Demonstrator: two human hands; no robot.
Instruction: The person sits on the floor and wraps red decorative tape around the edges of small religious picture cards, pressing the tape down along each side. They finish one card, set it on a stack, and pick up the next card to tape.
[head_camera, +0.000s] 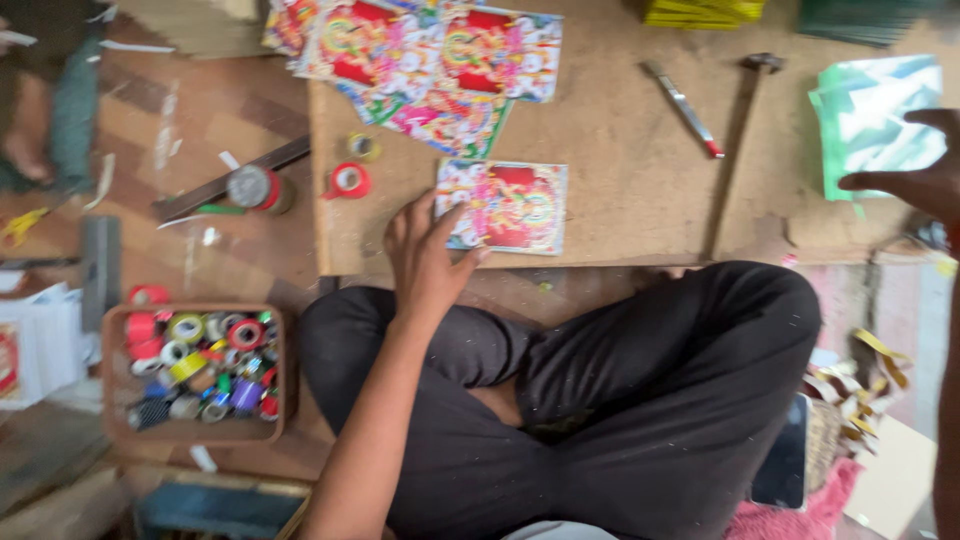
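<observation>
I sit cross-legged in black trousers (650, 400) before a low wooden board (620, 190). My left hand (425, 255) lies flat at the board's near edge, fingers spread, thumb and fingertips touching the left side of a folded colourful printed box (515, 205). Out at the right edge of the view, my right hand (915, 175) is raised, fingers apart and holding nothing, close to a stack of green and white sheets (875, 120). More colourful printed flat sheets (430, 60) lie fanned at the board's far left.
A red tape roll (349, 180) and a smaller roll (362, 147) sit on the board. A hammer (740, 140) and a metal cutter (685, 108) lie to the right. A box of several tape rolls (195, 375) stands on the floor at left, near a tin (255, 187).
</observation>
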